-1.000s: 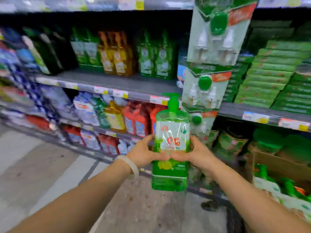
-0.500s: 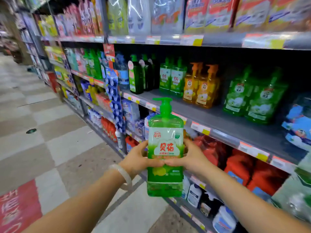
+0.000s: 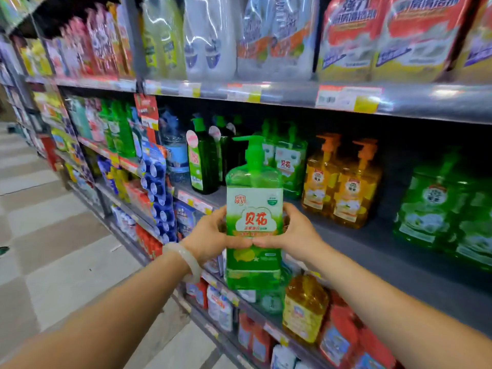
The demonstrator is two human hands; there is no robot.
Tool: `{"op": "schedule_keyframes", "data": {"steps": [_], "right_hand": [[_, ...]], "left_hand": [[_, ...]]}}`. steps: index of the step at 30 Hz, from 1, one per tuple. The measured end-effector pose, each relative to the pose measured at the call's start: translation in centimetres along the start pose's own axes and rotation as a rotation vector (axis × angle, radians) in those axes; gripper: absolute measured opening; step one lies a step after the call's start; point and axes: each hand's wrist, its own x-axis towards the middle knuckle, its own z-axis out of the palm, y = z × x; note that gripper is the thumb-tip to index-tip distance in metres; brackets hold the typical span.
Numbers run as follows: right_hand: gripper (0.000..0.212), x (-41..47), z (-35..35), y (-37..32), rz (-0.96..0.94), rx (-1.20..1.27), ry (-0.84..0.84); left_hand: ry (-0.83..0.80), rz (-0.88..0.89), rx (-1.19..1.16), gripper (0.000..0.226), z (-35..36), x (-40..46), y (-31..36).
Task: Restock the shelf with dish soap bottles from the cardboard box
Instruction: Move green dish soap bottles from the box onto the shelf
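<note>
Green dish soap bottle with white-and-red label, orange bottles behind

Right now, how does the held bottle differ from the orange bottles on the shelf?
The held bottle is green with a green pump; the orange bottles have orange pumps. The held bottle is up in the left hand and right hand; the orange bottles stand on the shelf. Both are upright pump bottles.

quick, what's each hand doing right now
Left hand: grips the left side of the green dish soap bottle, held upright in front of the shelf.
Right hand: grips the right side of the same bottle.
</note>
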Motion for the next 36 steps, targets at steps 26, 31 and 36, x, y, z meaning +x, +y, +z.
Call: {"op": "schedule_keyframes", "data": {"steps": [26,31,36], "right_hand": [[0.081,29.3,8.1,5.2,0.191,-0.155,0.576],[0.086,30.8,7.8,4.9,0.211,-0.117,0.578],[0.085,31.7,7.3,5.1,0.271,-0.148,0.556]], "left_hand": [[-0.38,0.18,0.11,0.074,-11.6,36.4,-6.5],[-0.368,0.212,0.142,0.08,-11.0,38.1,-6.4],[-0.346,0.24,0.175,0.082,-10.6,39.1,-6.7]]}}
